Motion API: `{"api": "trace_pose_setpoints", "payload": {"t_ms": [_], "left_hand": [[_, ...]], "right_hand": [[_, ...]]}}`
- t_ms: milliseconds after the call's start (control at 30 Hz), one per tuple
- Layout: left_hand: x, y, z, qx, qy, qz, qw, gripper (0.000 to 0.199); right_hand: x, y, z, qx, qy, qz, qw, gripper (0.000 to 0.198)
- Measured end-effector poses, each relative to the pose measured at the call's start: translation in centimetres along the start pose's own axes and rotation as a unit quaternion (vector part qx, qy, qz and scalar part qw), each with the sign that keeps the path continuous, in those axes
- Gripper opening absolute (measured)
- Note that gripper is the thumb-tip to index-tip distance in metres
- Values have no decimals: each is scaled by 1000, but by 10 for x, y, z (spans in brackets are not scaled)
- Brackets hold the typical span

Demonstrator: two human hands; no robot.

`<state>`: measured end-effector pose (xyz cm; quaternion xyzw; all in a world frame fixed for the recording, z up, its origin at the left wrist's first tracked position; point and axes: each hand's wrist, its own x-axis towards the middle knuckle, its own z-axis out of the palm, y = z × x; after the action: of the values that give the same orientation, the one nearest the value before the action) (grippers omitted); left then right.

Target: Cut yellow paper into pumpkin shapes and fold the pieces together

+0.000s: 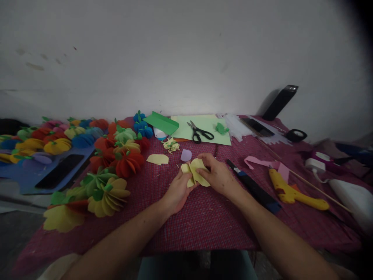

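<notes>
Between my two hands is a folded piece of pale yellow paper (199, 168), held just above the red checked cloth. My left hand (178, 190) grips its left side, the thumb lying across the folds. On the right side, my right hand (219, 175) pinches the paper between thumb and fingers. A flat yellow paper cutout (157, 159) lies to the left of my hands. Just beyond them is a small purple paper piece (186, 155). Black-handled scissors (200, 132) rest on a light green sheet (223, 138) farther back.
Many coloured paper pumpkins (128, 161) crowd the left side, beside a dark phone (60, 171). A black and blue cutter knife (256, 190), pink ribbon (262, 162) and yellow glue gun (291, 192) lie right. Yellow paper scraps (171, 145) and folded green paper (161, 123) sit toward the wall.
</notes>
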<state>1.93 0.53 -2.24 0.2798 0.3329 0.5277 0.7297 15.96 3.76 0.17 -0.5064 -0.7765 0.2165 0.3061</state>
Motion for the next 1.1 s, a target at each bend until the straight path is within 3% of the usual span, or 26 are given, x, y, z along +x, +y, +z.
{"api": "trace_pose_setpoints", "payload": {"t_ms": [133, 233, 300, 533, 800, 1100], "left_hand": [[0, 1, 1, 12, 5, -2, 1000, 30], [1, 0, 1, 27, 12, -7, 1000, 31], [1, 0, 1, 35, 13, -8, 999, 32], [-1, 3, 4, 41, -5, -1, 999, 33], [1, 4, -1, -22, 34, -20, 999, 32], [1, 11, 3, -90, 11, -50, 995, 29]], "right_hand": [[1, 0, -1, -15, -23, -44, 999, 12], [0, -5, -2, -31, -32, -64, 997, 27], [0, -8, -3, -33, -34, -60, 997, 33], [-1, -7, -2, -42, -45, -38, 997, 17], [1, -3, -3, -54, -22, -26, 998, 19], [3, 0, -1, -55, -4, 1, 998, 15]]}}
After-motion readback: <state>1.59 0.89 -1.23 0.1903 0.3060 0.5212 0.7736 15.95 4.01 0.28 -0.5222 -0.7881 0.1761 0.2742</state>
